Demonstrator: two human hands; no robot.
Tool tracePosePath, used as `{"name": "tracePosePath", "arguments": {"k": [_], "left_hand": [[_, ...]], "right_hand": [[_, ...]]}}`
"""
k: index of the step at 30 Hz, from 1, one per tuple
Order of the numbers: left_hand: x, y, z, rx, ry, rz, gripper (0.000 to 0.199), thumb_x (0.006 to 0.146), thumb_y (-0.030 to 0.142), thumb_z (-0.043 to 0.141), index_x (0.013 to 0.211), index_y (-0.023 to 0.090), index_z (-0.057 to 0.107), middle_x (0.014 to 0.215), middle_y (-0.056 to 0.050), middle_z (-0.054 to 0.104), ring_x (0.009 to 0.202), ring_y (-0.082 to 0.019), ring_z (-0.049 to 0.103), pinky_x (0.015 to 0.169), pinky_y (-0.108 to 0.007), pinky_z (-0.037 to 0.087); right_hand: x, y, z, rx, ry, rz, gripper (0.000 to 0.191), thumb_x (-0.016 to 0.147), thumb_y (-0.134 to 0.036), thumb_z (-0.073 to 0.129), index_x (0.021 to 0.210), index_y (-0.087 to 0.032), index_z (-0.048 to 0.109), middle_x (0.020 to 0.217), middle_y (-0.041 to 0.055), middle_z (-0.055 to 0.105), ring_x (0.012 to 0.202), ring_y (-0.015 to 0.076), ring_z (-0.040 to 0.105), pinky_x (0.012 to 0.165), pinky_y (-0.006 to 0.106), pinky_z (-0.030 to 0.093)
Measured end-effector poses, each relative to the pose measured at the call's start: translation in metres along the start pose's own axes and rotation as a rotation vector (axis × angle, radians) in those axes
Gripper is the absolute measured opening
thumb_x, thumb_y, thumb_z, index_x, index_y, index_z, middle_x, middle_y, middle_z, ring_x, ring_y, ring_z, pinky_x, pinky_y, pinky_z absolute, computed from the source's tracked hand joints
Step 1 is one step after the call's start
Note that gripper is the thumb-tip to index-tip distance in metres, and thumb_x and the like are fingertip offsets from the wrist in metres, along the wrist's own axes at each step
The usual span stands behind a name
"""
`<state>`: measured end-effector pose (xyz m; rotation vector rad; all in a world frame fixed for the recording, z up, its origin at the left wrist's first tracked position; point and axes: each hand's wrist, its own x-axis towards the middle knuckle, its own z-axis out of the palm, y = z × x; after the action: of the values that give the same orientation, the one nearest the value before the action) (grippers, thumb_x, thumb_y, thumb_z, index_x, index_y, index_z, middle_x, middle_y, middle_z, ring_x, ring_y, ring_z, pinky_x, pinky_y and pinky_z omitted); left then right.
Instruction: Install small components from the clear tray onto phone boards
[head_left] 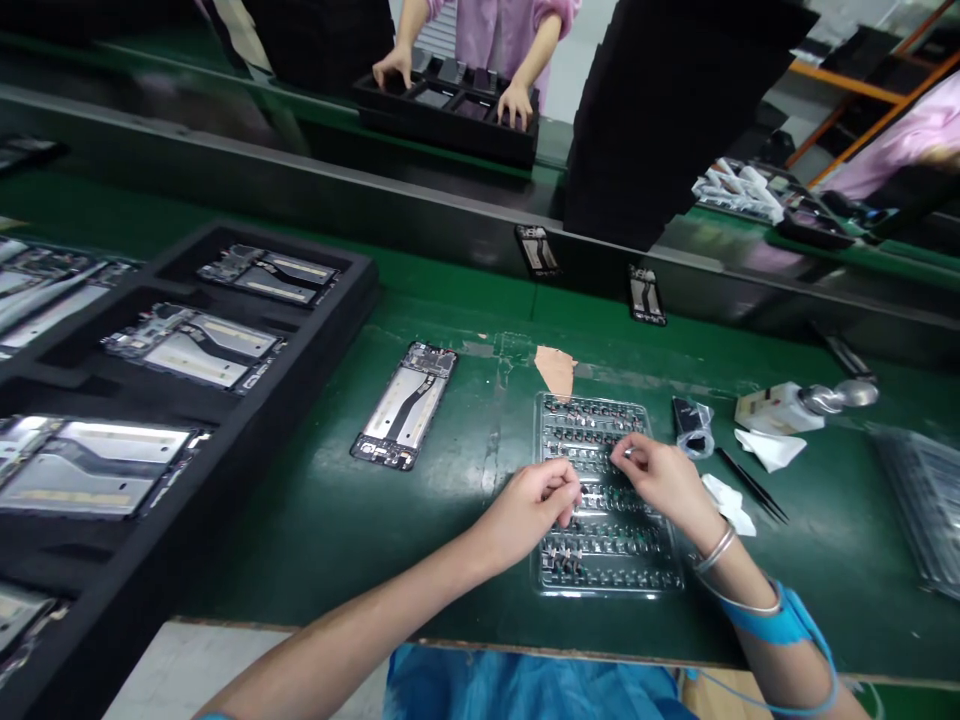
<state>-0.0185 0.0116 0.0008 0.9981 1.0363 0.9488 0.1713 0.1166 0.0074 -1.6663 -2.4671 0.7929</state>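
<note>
A clear plastic tray (609, 580) with rows of small dark parts lies on the green bench. My left hand (551, 500) is over the tray's left side, its fingers curled together; what they hold, if anything, cannot be made out. Over the right side, my right hand (652, 470) pinches with thumb and forefinger at something too small to name. An opened phone frame (401, 405) with a dark ribbon cable lies left of the tray. A tan paper piece (555, 371) touches the tray's top edge.
Black foam trays (330, 330) of phone frames fill the left. Tweezers (752, 485), white tissues (771, 449), a bagged black part (692, 426) and a bottle (772, 409) lie to the right, beyond them stacked clear trays (922, 510). A person handles a black tray (450, 125) across the barrier.
</note>
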Motion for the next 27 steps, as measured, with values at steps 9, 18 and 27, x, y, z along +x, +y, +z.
{"name": "tracePosePath", "arguments": {"k": [9,18,27], "left_hand": [[0.002,-0.006,0.001,-0.009,0.016,0.018,0.023,0.086,0.031,0.045,0.071,0.016,0.051,0.055,0.003,0.051,0.049,-0.008,0.04,0.05,-0.02,0.03],[0.003,-0.006,0.0,-0.086,-0.007,-0.015,0.024,0.086,0.035,0.047,0.071,0.015,0.049,0.056,0.002,0.052,0.046,-0.006,0.039,0.045,-0.018,0.028],[0.002,-0.004,0.0,-0.106,0.001,-0.01,0.025,0.084,0.035,0.049,0.07,0.015,0.051,0.056,0.003,0.053,0.046,-0.006,0.04,0.046,-0.018,0.03]], "right_hand": [[-0.033,0.036,-0.019,-0.1,0.66,0.081,0.029,0.085,-0.043,0.049,0.088,-0.018,0.064,0.052,-0.0006,0.054,0.048,0.0133,0.047,0.052,0.024,0.034],[-0.028,0.088,-0.004,-0.573,0.615,0.11,0.033,0.086,-0.031,0.045,0.095,-0.015,0.072,0.075,0.0105,0.071,0.057,0.0181,0.056,0.049,0.026,0.026],[-0.015,0.094,0.0,-0.601,0.644,0.037,0.036,0.087,-0.038,0.045,0.088,-0.015,0.073,0.072,0.0096,0.071,0.053,0.0156,0.056,0.047,0.025,0.023]]}}
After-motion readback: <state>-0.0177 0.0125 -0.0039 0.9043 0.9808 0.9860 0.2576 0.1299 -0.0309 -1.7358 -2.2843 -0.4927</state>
